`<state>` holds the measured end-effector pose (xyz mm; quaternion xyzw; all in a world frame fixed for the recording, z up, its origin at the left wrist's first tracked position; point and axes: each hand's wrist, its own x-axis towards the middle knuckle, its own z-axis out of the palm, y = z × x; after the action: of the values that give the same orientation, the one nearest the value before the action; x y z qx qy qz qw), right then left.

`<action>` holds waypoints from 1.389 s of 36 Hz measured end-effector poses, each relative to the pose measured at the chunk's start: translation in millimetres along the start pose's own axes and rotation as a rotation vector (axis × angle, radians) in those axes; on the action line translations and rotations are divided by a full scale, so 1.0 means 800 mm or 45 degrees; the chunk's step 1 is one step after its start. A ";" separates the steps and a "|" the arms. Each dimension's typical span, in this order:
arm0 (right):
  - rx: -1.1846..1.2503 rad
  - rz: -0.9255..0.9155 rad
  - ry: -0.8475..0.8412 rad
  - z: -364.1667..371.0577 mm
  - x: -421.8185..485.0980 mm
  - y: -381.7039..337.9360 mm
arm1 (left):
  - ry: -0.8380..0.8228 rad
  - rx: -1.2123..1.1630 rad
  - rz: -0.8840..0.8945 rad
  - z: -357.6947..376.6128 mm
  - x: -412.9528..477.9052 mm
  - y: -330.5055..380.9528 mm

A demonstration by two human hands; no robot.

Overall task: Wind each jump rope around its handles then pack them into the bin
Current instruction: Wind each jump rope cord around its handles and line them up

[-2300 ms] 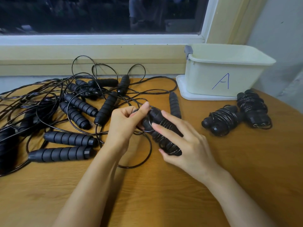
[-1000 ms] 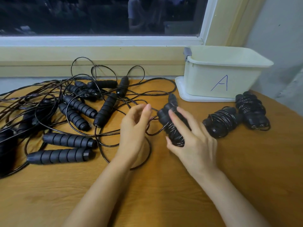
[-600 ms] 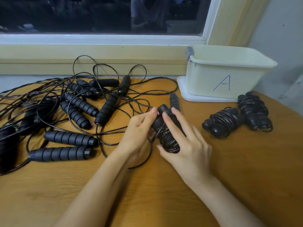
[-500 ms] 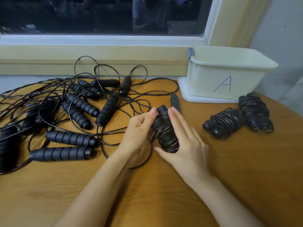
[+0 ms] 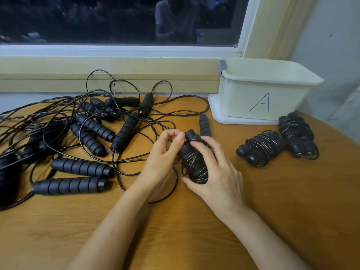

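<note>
Where the right hand [image 5: 220, 172] grips, cord [image 5: 194, 164] coils round black handles [image 5: 186, 151].

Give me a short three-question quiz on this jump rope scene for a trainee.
1. True or false: the right hand grips the partly wound jump rope.
2. How many finished bundles lie on the table beside the bin? a) one b) two c) four
3. What letter is written on the bin?
Key: 1 true; 2 b; 3 A.
</note>
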<state>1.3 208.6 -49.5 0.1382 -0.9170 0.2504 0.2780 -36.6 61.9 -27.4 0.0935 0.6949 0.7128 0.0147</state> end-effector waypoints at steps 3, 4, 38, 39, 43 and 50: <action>0.069 0.008 -0.137 0.000 -0.002 -0.001 | 0.046 -0.072 -0.049 -0.005 0.003 -0.002; 0.043 -0.005 -0.174 0.000 -0.003 -0.002 | 0.053 -0.099 -0.064 -0.007 0.004 -0.002; 0.324 0.655 0.472 -0.119 -0.030 0.174 | -0.494 1.297 0.409 0.176 0.074 -0.040; 0.305 0.644 0.471 -0.119 -0.027 0.176 | -0.356 1.299 0.401 0.178 0.071 -0.043; 0.194 0.613 0.380 -0.110 -0.003 0.180 | -0.032 1.213 0.210 0.174 0.070 -0.051; -0.190 0.587 0.008 -0.075 0.053 0.191 | -0.067 1.215 0.205 0.170 0.078 -0.040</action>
<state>-66.7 363.2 -40.2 -0.0966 -0.9394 0.2392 0.2259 -80.3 206.9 -50.0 0.1612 0.9343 0.3107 -0.0676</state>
